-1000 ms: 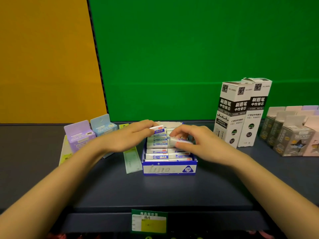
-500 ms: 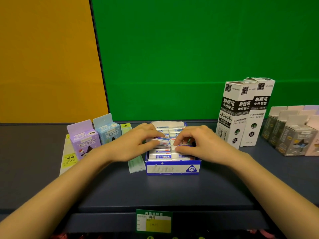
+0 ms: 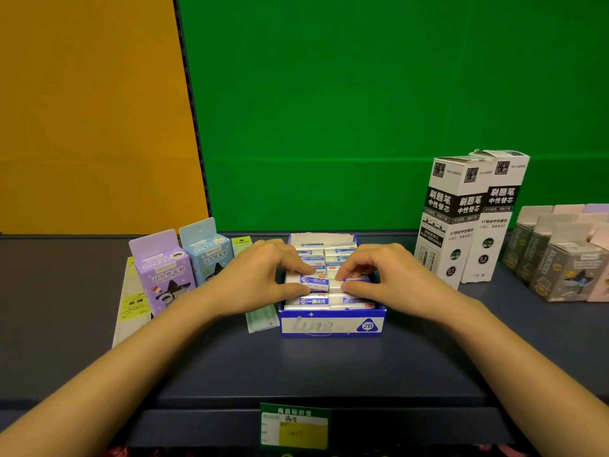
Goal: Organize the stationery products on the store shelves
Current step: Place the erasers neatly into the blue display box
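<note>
We see both bare forearms rise from the lower corners toward mid-frame. Left hand and right hand lie palm-down (knuckles up), fingers curled, thumbs pinched toward forefingers.

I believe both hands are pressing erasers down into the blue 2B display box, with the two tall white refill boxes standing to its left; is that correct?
Not quite: the head view shows the two tall white refill boxes standing to the right of the blue 2B display box, not its left. The rest holds: the left hand and right hand are both on the erasers in it.
</note>
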Action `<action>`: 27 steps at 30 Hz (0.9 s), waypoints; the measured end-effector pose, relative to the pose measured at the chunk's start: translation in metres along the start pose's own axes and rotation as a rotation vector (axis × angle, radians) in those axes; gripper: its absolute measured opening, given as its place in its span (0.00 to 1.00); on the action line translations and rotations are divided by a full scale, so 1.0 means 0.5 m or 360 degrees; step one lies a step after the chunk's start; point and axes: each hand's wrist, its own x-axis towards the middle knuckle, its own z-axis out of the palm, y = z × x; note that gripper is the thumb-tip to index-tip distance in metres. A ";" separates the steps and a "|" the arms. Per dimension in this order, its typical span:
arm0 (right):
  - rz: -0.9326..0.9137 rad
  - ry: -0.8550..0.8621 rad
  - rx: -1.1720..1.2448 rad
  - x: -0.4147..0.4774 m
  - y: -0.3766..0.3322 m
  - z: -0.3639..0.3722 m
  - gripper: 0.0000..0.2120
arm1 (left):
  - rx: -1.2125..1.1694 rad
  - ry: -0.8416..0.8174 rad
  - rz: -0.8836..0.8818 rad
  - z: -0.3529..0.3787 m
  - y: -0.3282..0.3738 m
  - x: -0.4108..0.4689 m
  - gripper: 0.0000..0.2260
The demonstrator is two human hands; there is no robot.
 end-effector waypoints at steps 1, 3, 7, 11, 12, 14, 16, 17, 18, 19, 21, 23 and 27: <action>0.0003 -0.0001 0.0004 0.000 0.000 0.000 0.07 | 0.0020 -0.0008 0.0000 0.001 0.000 0.000 0.15; 0.0007 0.0003 0.0004 0.000 0.001 0.001 0.07 | 0.0060 -0.0043 -0.0009 0.001 0.001 0.000 0.13; -0.0005 0.0032 -0.0041 -0.001 0.001 0.001 0.07 | 0.0101 -0.0052 -0.0006 0.000 0.002 0.001 0.12; -0.0030 0.0059 -0.0107 -0.006 -0.002 0.001 0.08 | 0.0081 -0.0032 -0.0025 0.004 0.002 0.006 0.10; -0.0035 0.0067 -0.0117 -0.007 -0.004 0.001 0.07 | 0.0081 -0.0028 -0.0029 0.005 0.003 0.008 0.10; -0.0034 0.0072 -0.0115 -0.006 -0.005 0.001 0.07 | 0.0069 -0.0030 -0.0037 0.006 0.006 0.012 0.09; -0.0027 0.0064 -0.0080 -0.007 -0.004 0.002 0.07 | 0.0055 -0.0030 -0.0030 0.007 0.005 0.013 0.09; -0.0031 0.0062 -0.0059 -0.008 -0.004 0.002 0.07 | 0.0050 -0.0024 -0.0026 0.008 0.004 0.013 0.10; -0.0042 0.0067 -0.0048 -0.010 -0.003 0.002 0.07 | 0.0036 -0.0009 -0.0024 0.008 0.003 0.012 0.10; -0.0053 0.0081 -0.0049 -0.011 -0.003 0.002 0.08 | 0.0009 0.0012 -0.0029 0.008 0.001 0.010 0.11; -0.0044 0.0123 -0.0092 -0.014 0.000 0.001 0.11 | -0.0030 0.0038 -0.0053 0.008 -0.002 0.008 0.14; 0.0013 0.0123 -0.0151 -0.015 0.006 0.001 0.13 | 0.0013 -0.0025 -0.0082 0.009 -0.006 0.007 0.18; 0.0096 0.0014 -0.0227 -0.016 0.006 0.002 0.14 | 0.0033 -0.0206 -0.0118 0.010 -0.005 0.007 0.19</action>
